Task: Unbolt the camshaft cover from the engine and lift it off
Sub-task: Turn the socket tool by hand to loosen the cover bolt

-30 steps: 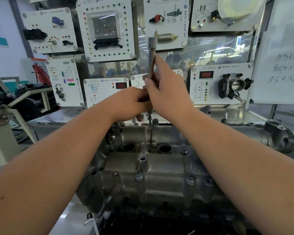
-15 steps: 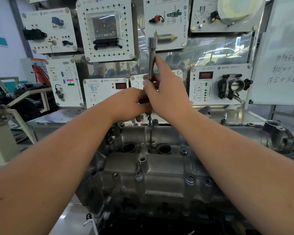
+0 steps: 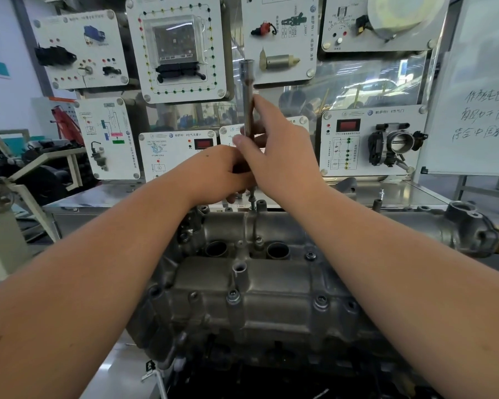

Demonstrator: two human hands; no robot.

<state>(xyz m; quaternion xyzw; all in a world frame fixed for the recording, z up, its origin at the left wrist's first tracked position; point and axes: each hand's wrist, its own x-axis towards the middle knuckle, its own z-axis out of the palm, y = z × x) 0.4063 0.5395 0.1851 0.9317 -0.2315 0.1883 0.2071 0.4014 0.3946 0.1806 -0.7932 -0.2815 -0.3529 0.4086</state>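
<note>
Gripping a long metal socket wrench point(image 3: 247, 99) — right hand point(image 3: 283, 156) curled round the shaft about midway, thumb and fingers point(image 3: 260, 106) closed on it, the open socket end standing upright above the hand. Left hand point(image 3: 216, 174) sits just below and touching the right, fingers curled in around the lower part of the tool; exactly what they pinch there is hidden by the right hand. Below both hands the tool narrows to a thin bit point(image 3: 252, 198) that comes down onto a bolt at the far edge of the engine — the contact point itself is too small to read.

Camshaft cover point(image 3: 260, 298) lies directly beneath and nearer than the hands, grey cast metal, still seated on the engine point(image 3: 242, 370). Hands are over its far rim, not touching its near half. Bolt heads show along the near edge point(image 3: 233, 295) point(image 3: 320, 301) and another by the middle point(image 3: 309, 255). Two round wells point(image 3: 216, 249) point(image 3: 277, 250) open in the centre trough; a short upright tube point(image 3: 239, 267) stands just in front of them. A cast housing point(image 3: 470, 226) is at the right end.

Both forearms reach in from the lower corners and converge on the tool.

Behind: a metal table point(image 3: 121, 197) carrying white training panels point(image 3: 179, 50), one with a throttle body point(image 3: 398, 145). Whiteboard with handwriting point(image 3: 484, 110) at far right.
</note>
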